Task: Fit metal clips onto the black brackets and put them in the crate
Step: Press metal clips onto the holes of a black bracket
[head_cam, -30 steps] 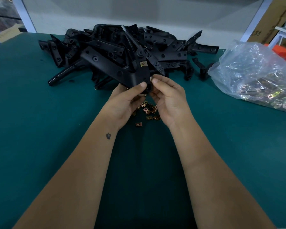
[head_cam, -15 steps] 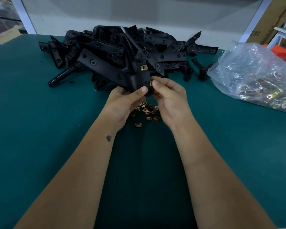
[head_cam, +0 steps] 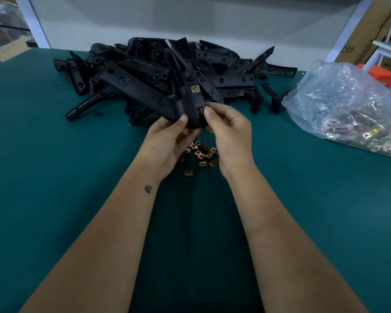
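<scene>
Here the held bracket [head_cam: 167, 96] serves as landmark: a black angled piece lifted off the green table [head_cam: 54, 177], its long arm running up and left, its bend toward the person. The left hand [head_cam: 167, 141] grips under the bend, thumb on top, likely to steady it as a fixed anvil. The right hand [head_cam: 226, 127] pinches a small clip at the bracket's near right edge, probably pushing it onto a tab; the clip itself is mostly hidden by the fingertips. One brass clip [head_cam: 195, 88] already sits fitted just above that spot. Loose clips [head_cam: 201, 154] lie directly below the bracket, handy for quick picking. The bracket pile [head_cam: 212, 64] lies behind it; a clip bag [head_cam: 348, 114] well right. No crate in view.
</scene>
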Demonstrator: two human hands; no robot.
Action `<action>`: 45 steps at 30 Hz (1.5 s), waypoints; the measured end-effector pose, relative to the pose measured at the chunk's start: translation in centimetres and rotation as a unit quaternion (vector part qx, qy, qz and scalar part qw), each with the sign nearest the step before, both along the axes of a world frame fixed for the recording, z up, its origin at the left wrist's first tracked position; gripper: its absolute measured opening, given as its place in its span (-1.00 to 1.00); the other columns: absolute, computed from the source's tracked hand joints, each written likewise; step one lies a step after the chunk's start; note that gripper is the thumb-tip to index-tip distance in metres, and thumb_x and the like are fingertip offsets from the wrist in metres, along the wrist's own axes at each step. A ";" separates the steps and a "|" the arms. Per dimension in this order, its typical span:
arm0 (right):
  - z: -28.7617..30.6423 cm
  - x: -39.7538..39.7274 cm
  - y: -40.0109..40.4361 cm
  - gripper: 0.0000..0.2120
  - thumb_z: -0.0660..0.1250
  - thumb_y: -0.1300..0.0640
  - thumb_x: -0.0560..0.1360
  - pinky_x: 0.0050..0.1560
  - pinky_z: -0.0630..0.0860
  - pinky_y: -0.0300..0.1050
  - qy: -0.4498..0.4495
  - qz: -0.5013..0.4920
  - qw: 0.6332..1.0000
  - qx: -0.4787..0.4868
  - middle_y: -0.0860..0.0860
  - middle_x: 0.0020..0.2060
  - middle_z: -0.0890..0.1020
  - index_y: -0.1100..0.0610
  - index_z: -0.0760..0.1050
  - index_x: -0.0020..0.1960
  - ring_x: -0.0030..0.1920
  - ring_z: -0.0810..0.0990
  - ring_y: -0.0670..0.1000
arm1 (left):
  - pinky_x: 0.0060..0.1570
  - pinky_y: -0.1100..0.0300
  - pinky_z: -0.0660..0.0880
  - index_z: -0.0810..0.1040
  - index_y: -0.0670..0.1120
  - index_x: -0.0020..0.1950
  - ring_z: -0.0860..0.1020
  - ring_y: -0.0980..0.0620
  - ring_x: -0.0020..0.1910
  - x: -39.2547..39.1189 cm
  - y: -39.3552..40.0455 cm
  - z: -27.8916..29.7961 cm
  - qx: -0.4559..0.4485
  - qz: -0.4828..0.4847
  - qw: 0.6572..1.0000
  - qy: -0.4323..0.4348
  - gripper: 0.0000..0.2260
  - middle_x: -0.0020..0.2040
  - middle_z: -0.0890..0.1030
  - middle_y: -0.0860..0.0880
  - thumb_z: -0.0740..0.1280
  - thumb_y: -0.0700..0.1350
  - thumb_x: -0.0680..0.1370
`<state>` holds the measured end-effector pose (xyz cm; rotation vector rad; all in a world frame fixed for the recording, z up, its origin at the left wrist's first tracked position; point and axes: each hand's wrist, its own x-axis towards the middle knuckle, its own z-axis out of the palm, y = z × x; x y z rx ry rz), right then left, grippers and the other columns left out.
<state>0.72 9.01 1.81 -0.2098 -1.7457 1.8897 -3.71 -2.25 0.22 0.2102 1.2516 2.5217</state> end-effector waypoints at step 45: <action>-0.2 0.5 -0.8 -0.93 0.45 0.11 0.47 -0.15 0.49 -0.34 -0.008 -0.072 0.982 0.177 -0.16 -0.19 0.62 0.02 0.59 -0.06 -0.17 0.56 -0.23 | -0.12 0.15 0.61 0.58 -0.07 -0.02 0.67 0.03 -0.23 0.1 -0.7 0.5 -0.023 0.073 0.997 -0.017 -0.94 -0.14 0.71 0.02 0.39 -0.23 0.57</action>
